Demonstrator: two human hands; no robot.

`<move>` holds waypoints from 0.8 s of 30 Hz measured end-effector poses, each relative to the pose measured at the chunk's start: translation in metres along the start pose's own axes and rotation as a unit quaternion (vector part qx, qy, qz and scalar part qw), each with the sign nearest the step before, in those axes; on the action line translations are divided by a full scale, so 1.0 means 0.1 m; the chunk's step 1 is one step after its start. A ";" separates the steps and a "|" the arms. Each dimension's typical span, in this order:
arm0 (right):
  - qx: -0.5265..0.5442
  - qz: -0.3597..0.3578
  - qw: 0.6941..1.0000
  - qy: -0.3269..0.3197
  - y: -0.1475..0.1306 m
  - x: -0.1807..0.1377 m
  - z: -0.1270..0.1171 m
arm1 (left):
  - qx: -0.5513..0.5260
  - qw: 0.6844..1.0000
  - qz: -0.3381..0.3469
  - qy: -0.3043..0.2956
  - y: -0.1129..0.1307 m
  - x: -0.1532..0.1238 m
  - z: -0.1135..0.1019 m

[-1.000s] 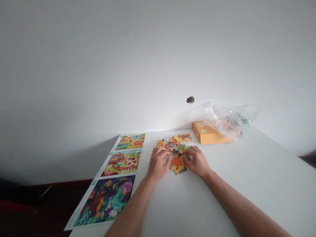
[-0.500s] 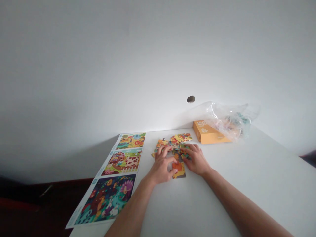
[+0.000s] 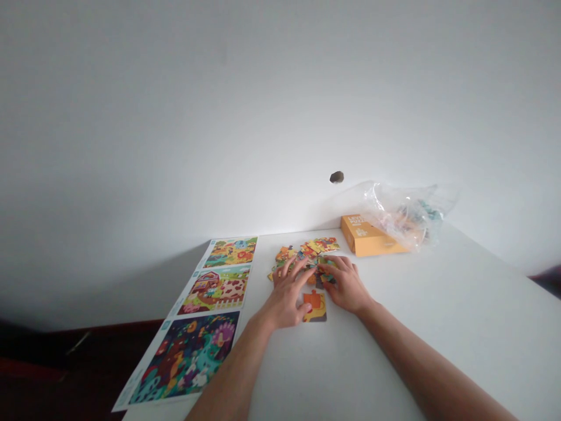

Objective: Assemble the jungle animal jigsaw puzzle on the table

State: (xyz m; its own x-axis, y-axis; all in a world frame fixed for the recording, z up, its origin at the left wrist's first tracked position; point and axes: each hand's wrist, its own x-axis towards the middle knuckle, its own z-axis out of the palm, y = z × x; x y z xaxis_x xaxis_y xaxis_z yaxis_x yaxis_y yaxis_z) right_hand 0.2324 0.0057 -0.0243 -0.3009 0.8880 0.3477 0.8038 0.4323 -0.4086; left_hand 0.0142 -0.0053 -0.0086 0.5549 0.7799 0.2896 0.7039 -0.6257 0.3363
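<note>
Just beside your wide left grip [image 3: 287, 298] lies the puzzle piece [image 3: 316, 308]; your right grip [image 3: 346, 286], also wide, rests on the pile [image 3: 313, 247]; white desk [image 3: 416, 327], bare wall [image 3: 263, 117].

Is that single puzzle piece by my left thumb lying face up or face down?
Face up: the puzzle piece lies flat on the table, its orange and yellow picture showing.

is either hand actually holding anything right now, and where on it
Nothing lifted: left hand lies flat, thumb at the left edge of the orange puzzle piece; right hand rests fingertips on the piece pile.
</note>
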 end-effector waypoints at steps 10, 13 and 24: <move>-0.002 -0.030 0.996 -0.081 -0.06 0.03 0.01 | 0.097 0.984 -0.127 0.076 -0.15 0.13 0.21; 0.004 -0.015 0.998 -0.062 -0.05 0.04 0.05 | 0.094 0.982 -0.136 0.087 -0.17 0.14 0.21; 0.004 -0.060 0.996 -0.060 -0.11 0.04 -0.04 | 0.068 0.993 -0.086 0.054 -0.13 0.12 0.19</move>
State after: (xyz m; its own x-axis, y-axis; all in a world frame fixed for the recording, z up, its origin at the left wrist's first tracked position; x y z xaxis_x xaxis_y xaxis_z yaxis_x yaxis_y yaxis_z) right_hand 0.2244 0.0038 -0.0154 -0.4546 0.8414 0.2921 0.7536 0.5382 -0.3775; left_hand 0.0199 0.0129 -0.0263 0.3766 0.8636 0.3353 0.8410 -0.4705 0.2673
